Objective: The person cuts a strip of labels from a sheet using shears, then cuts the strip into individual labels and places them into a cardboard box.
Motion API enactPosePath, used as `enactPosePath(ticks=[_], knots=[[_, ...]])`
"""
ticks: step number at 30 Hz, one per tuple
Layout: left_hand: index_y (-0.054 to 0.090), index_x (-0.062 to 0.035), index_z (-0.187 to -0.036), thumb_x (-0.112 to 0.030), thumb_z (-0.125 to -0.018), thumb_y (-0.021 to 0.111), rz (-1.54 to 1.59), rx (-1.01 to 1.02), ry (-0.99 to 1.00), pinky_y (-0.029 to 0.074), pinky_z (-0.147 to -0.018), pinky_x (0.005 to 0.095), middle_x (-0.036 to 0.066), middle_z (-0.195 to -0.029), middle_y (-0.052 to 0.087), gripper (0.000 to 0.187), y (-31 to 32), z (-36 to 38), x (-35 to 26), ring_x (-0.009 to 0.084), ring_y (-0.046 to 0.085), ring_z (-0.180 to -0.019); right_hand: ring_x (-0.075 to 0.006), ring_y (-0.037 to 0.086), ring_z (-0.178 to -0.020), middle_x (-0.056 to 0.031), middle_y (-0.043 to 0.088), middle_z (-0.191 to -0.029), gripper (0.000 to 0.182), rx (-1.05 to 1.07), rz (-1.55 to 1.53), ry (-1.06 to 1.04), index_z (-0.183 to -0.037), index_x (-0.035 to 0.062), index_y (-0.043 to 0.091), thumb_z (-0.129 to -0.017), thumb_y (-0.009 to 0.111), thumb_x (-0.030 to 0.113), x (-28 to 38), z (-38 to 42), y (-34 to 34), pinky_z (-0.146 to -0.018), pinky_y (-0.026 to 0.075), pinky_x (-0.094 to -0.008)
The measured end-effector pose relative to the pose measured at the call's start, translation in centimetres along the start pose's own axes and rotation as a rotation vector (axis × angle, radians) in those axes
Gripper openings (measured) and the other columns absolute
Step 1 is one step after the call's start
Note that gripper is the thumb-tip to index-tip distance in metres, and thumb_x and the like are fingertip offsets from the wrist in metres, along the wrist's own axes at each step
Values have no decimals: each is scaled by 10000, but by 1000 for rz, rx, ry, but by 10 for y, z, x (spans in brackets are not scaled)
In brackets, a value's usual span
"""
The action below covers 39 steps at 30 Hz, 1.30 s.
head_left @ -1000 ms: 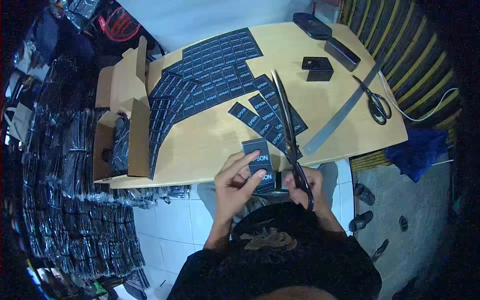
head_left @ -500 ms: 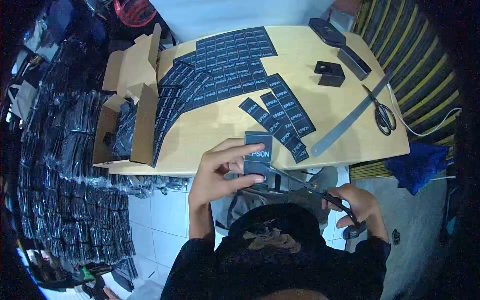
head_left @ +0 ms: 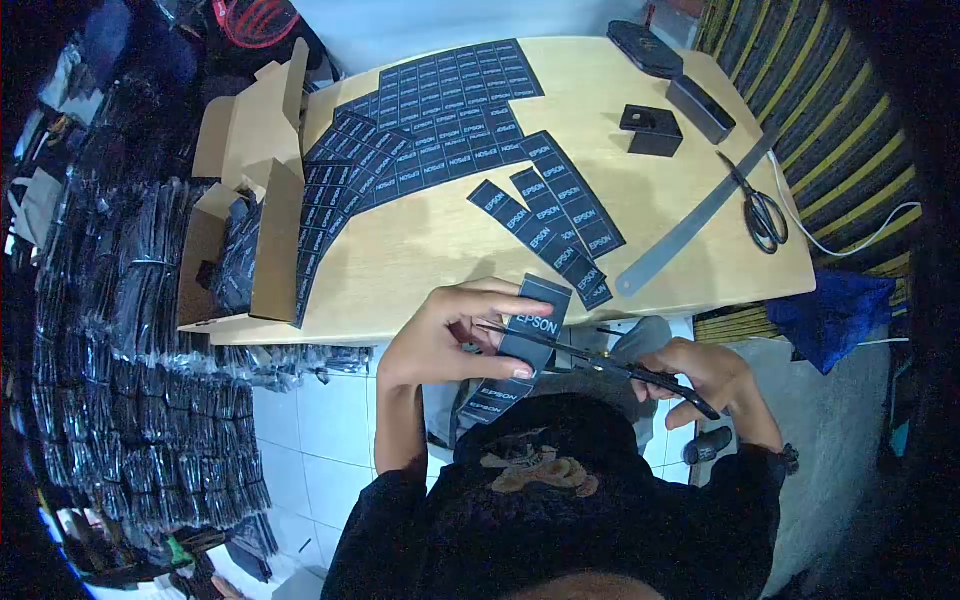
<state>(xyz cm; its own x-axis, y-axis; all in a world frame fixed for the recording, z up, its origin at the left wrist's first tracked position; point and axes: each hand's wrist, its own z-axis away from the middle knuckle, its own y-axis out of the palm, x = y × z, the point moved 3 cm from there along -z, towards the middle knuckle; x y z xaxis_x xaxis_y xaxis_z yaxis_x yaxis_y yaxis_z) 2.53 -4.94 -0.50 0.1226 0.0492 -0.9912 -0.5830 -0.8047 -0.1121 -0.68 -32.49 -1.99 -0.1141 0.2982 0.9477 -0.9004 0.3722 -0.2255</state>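
Note:
My left hand (head_left: 440,335) pinches a dark strip of labels (head_left: 540,300) printed EPSON between thumb and fingers. The strip hangs tilted, its lower end over my lap. In my right hand (head_left: 690,378) is a pair of black-handled scissors (head_left: 610,366), fingers round the handles. Its blades are parted and cross the strip just below the top label, one tip reaching my left fingers. Just beyond, on the table (head_left: 420,260), lie loose label strips (head_left: 540,235), and farther back large label sheets (head_left: 460,90).
An opened cardboard box (head_left: 277,240) stands at the table's left edge. On the right lie a steel ruler (head_left: 690,225) and a second pair of scissors (head_left: 765,215). A black angled block (head_left: 655,132) is farther back. Bundled plastic-wrapped goods (head_left: 150,430) are stacked at left.
The strip has tilted, showing more labels below my left hand. My right hand has brought the scissors left and slightly up, so the blades now cross the strip.

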Motion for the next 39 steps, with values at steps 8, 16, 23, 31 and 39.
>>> enactPosePath(ticks=[8,16,23,31,39], knots=[[650,-102,-1094,-69,-601,820,8,-7,1,354,-454,117,52,-1081,599,523,1,-3,3,-2,496,-626,-158,526,-568,-33,542,-644,435,-6,33,32,-859,50,560,-662,785,365,0,2,0,-506,390,-305],[652,-96,-1093,-45,-599,816,-17,-5,6,322,-453,123,45,-1058,595,524,0,-3,4,-5,473,-601,-161,509,-545,-33,532,-610,396,-14,-5,-14,-833,45,553,-698,759,354,-1,1,-1,-497,379,-303],[615,-67,-1132,-33,-611,809,77,-24,-1,440,-504,142,77,-1051,619,557,1,-3,2,50,601,-700,-160,502,-544,-31,516,-618,354,-30,-4,-56,-783,42,542,-720,740,328,-2,1,-1,-491,375,-298],[603,-60,-1139,-7,-604,805,112,-38,-12,462,-521,139,74,-963,654,575,1,-2,3,72,630,-709,-134,563,-576,-28,597,-673,291,-77,42,-63,-768,34,582,-691,766,246,-11,3,2,-517,434,-274],[609,-73,-1140,-34,-593,821,69,-24,-44,321,-435,139,4,-843,628,588,-3,-1,8,-2,478,-551,-143,560,-547,-43,586,-631,296,-108,84,9,-733,33,573,-709,752,267,-8,1,3,-503,416,-278]])
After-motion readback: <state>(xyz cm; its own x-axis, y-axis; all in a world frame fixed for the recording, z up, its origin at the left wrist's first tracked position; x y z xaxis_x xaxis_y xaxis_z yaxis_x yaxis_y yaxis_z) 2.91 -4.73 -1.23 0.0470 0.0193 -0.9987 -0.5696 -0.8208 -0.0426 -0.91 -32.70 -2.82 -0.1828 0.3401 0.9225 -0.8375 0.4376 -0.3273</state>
